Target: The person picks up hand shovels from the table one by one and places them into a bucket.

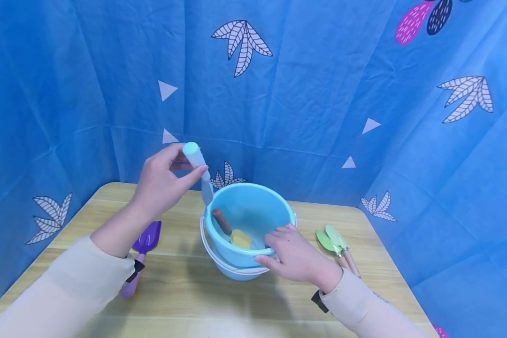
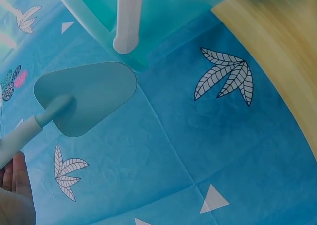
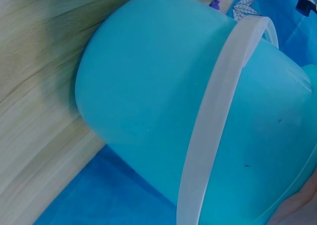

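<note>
The left hand (image 1: 162, 178) pinches a pale-blue trowel (image 1: 196, 157) by its thick, round-ended handle, thumb on one side and fingers on the other. The trowel hangs blade downward, its tip close to the left rim of a light-blue bucket (image 1: 257, 204); whether blade and rim touch is hard to tell. The right hand (image 1: 291, 256) grips the bucket's near right rim, fingers inside the wall and thumb outside.

The trowel looks like light, stiff plastic, hard to break but perhaps a little slick; the handle's middle seems the surest hold. The bucket also looks light, its smooth wall likely slippery and slightly flexible, so the rim offers better purchase than the side. Its white carrying handle (image 1: 207, 244) hangs down around the outside. Inside lies a yellow-bladed tool (image 1: 240, 239) with a brown handle.

The bucket stands on a pale wood-grain table (image 1: 169, 300) with rounded far corners. A purple shovel (image 1: 147, 238) lies to the left, partly behind the left forearm; two green garden tools (image 1: 335, 237) with wooden handles lie at the right. Blue curtains (image 1: 304, 84) printed with white leaves and triangles enclose the far side and flanks.
</note>
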Available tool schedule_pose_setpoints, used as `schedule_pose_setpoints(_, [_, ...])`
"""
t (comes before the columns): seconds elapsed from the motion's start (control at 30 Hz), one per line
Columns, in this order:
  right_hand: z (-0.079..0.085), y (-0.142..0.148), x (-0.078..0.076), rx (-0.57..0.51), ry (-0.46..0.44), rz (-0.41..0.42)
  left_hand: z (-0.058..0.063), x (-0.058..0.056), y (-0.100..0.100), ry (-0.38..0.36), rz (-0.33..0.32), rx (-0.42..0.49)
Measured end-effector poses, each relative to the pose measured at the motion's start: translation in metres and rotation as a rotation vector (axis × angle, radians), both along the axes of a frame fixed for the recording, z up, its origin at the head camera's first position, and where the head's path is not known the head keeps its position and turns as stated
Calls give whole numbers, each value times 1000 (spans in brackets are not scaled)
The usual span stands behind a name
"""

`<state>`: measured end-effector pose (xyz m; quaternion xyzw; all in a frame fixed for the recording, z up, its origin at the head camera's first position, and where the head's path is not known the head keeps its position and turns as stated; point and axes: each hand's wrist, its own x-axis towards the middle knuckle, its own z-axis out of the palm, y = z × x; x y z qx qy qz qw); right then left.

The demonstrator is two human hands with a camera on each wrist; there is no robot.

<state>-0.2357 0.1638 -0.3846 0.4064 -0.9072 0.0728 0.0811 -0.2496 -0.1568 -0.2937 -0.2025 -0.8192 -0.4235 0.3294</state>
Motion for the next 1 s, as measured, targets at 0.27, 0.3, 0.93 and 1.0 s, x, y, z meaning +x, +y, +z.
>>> schedule_pose_setpoints(0.27, [0,1,-1,-4,2,4,2,-1,4,12,-11,12])
schedule_pose_setpoints(0.3, [0,1,-1,-5,2,4,3,-1,5,17,-14,16])
schedule_pose_setpoints(0.93, [0,3,-1,-5,5,15,-4,-5,34,-68,-110,41])
schedule_pose_setpoints(1.0, [0,4,-1,-6,5,16,-7,-5,37,-90,-127,41])
